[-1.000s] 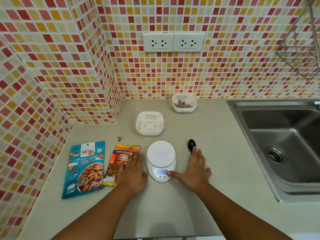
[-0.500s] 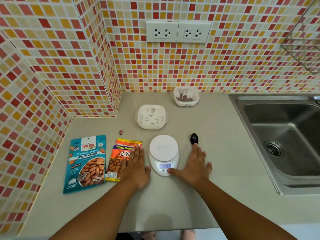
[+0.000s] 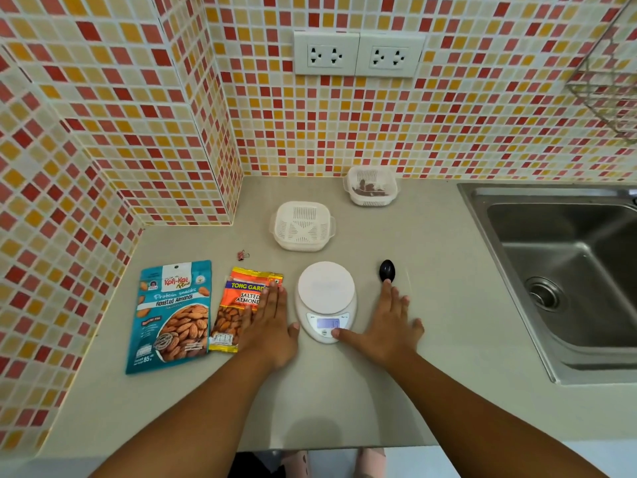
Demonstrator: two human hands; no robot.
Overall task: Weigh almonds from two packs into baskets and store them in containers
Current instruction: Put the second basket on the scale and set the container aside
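Nothing on the counter (image 3: 344,391) has moved since the earlier frame; both hands stay flat. Left hand (image 3: 270,326), fingers straight and together, lies just left of the scale (image 3: 325,300), covering part of the orange almond pack (image 3: 243,313). Right hand (image 3: 387,327), fingers spread, lies right of the scale, thumb touching its front. Blue almond pack (image 3: 172,313) further left of the scale. Black spoon (image 3: 387,270) right of it. Empty basket (image 3: 302,225) behind the scale; basket with almonds (image 3: 371,185) further behind.

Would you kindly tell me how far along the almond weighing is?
Possibly one portion done: the far basket holds dark pieces, likely almonds. In hand: the right hand thumbs the lit scale, platform bare; the left hand rests flat on the orange pack. Left: the near basket is empty; the blue pack lies untouched.
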